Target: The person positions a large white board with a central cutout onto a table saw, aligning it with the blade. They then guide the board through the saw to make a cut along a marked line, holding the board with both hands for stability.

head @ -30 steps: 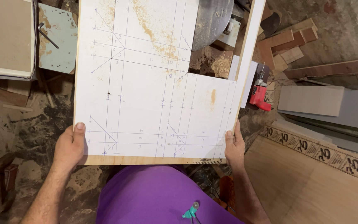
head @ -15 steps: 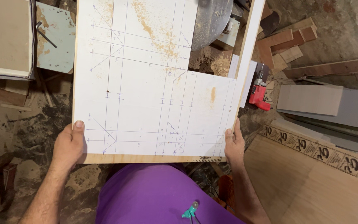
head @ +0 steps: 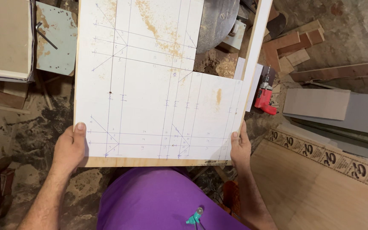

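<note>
White panel (head: 150, 85), a large flat board marked with pencil lines and dusted with sawdust, is held level in front of the body in the head view, filling most of the upper and middle frame. A rectangular piece is cut out of its upper right part, leaving a narrow strip along the right edge.

The left hand (head: 70, 150) is clamped on the panel's near left corner, thumb laid on top of the white face and the other fingers hidden beneath. The right hand (head: 240, 148) is closed on the near right corner in the same way, thumb on top, remaining fingers curled under the edge and out of sight.

Through the cut-out a grey round metal part (head: 218, 21) and a heap of sawdust (head: 216, 64) are seen. A red power drill (head: 265, 96) lies just beside the panel's right edge. Farther right, wood offcuts (head: 294, 44) and a grey board (head: 333, 104) rest on the floor, with a large light wooden sheet (head: 320, 191) at the lower right. At the upper left, a pale blue plate (head: 58, 42) carries a hex key (head: 44, 34). A purple shirt (head: 162, 200) fills the bottom centre.
</note>
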